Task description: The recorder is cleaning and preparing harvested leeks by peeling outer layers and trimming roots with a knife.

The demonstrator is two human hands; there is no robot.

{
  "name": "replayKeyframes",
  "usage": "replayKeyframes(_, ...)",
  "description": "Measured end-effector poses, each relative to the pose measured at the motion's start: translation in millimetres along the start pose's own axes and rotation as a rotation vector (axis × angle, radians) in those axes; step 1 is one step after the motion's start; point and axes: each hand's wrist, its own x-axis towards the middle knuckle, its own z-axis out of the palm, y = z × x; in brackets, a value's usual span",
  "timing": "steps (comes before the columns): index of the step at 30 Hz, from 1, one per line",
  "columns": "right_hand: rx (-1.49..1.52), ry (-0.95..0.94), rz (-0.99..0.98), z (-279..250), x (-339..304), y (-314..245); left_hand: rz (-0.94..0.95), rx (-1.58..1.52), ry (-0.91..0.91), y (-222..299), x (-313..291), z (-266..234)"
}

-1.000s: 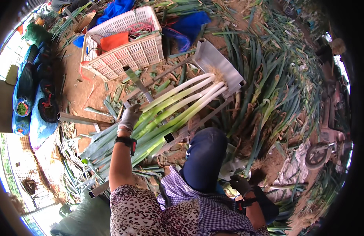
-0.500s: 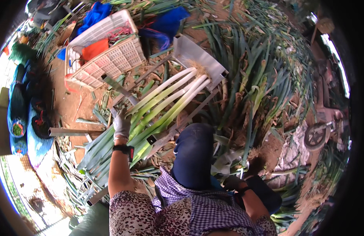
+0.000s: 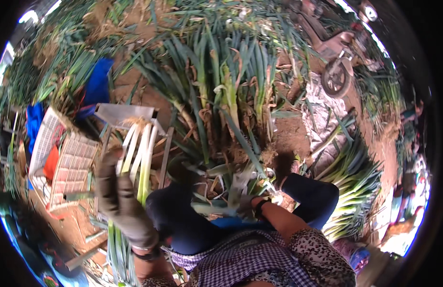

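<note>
My left hand (image 3: 123,203), in a grey glove and smeared by motion, is raised with its fingers stretched out and nothing visible in it. Beneath and beside it lie several leeks (image 3: 145,160) on a metal rack, their white stalks side by side. Their roots rest against an upright metal plate (image 3: 121,114), and green leaves trail toward my left forearm. My right hand (image 3: 249,206), in a dark glove, is low between my legs beside pale leek leaves (image 3: 238,184). Blur and the leaves hide its fingers.
Ahead stand many untrimmed leeks (image 3: 226,91) with dry leaf tips. A beige crate (image 3: 74,165) holding something orange is at the left, near blue cloth (image 3: 98,81). More leeks (image 3: 353,186) are heaped right, near a whitish sheet (image 3: 319,115) and a wheel (image 3: 337,77).
My left hand has let go of the leek leaves and lifted toward me. The view has swung right, bringing the right-hand leek heap into sight. My right hand stays low.
</note>
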Motion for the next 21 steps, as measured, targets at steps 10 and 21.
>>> replayKeyframes(10, 0.322, 0.839, 0.071, -140, 100, 175, -0.361, -0.142, -0.654, -96, -22, 214)
replayKeyframes(21, 0.55, 0.761, 0.791, -227, 76, 237, -0.607, 0.025, -0.673, -105, -6, 247)
